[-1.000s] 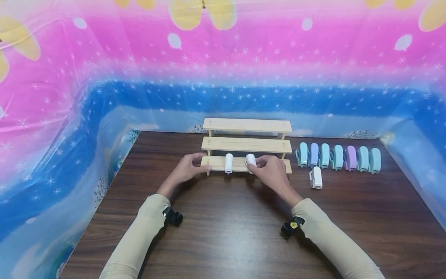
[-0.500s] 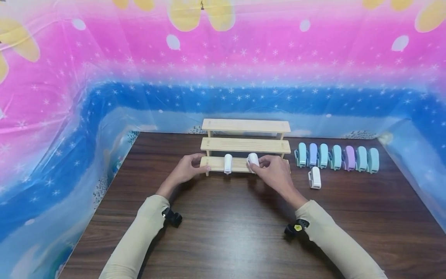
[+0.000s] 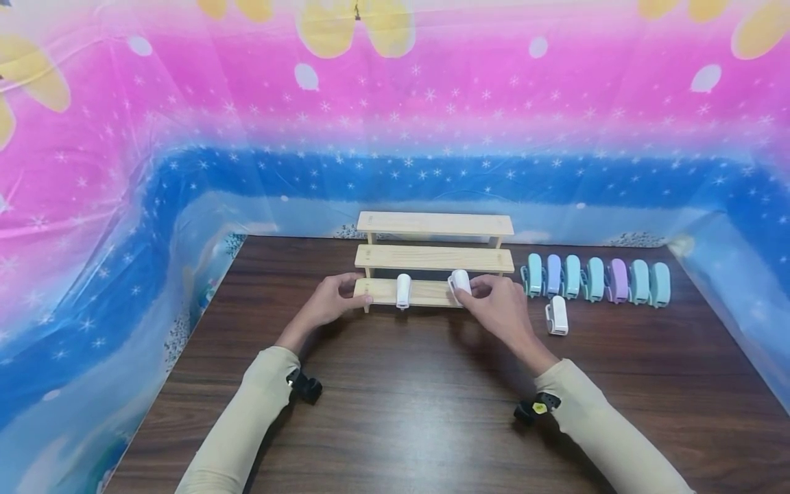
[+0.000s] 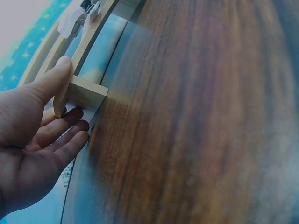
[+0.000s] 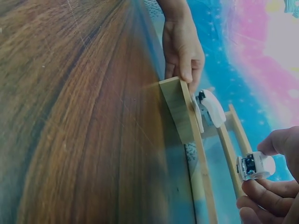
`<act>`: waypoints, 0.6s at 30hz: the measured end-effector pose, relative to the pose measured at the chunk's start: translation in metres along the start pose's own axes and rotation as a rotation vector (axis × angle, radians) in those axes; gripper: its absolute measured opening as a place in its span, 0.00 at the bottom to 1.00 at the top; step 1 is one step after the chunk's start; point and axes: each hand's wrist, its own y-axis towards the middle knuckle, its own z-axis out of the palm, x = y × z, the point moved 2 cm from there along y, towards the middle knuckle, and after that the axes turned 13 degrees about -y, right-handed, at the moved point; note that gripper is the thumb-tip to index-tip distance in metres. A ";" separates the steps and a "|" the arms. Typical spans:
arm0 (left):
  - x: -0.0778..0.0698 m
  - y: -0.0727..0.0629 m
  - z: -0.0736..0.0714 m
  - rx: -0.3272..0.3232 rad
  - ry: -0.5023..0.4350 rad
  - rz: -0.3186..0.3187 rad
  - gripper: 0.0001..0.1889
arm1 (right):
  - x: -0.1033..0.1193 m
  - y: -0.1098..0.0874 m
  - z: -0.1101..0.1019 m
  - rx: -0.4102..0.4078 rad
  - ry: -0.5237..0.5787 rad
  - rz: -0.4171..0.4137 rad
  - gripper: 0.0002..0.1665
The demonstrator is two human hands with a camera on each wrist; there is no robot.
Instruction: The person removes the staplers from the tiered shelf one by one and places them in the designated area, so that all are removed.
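Observation:
A three-step wooden shelf stand point(image 3: 426, 293) stands at the back of the table. My left hand point(image 3: 331, 302) grips the left end of its lowest step, thumb on top and fingers underneath, as the left wrist view shows. One white mini stapler point(image 3: 403, 291) stands on that step, left of its middle. My right hand point(image 3: 503, 305) pinches a second white mini stapler point(image 3: 459, 287) between thumb and fingers, slightly tilted, over the right half of the same step. In the right wrist view this held stapler point(image 5: 256, 165) turns its metal end to the camera, apart from the step's front edge.
Right of the stand is a row of several pastel staplers point(image 3: 572, 276) in teal, blue and purple. A third white stapler point(image 3: 557, 315) stands in front of them. A patterned cloth point(image 3: 407, 175) hangs behind the dark wood table point(image 3: 395, 398).
My right hand has moved right along the lowest step, carrying the white stapler away from the other one. My left hand keeps its grip on the stand's left end.

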 end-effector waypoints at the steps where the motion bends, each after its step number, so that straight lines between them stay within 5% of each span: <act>1: 0.000 0.000 0.000 0.000 0.001 0.000 0.33 | -0.001 0.000 -0.002 -0.005 0.002 0.001 0.23; 18: -0.002 0.000 0.001 0.000 -0.003 -0.010 0.33 | -0.024 -0.003 -0.025 -0.051 -0.021 0.015 0.25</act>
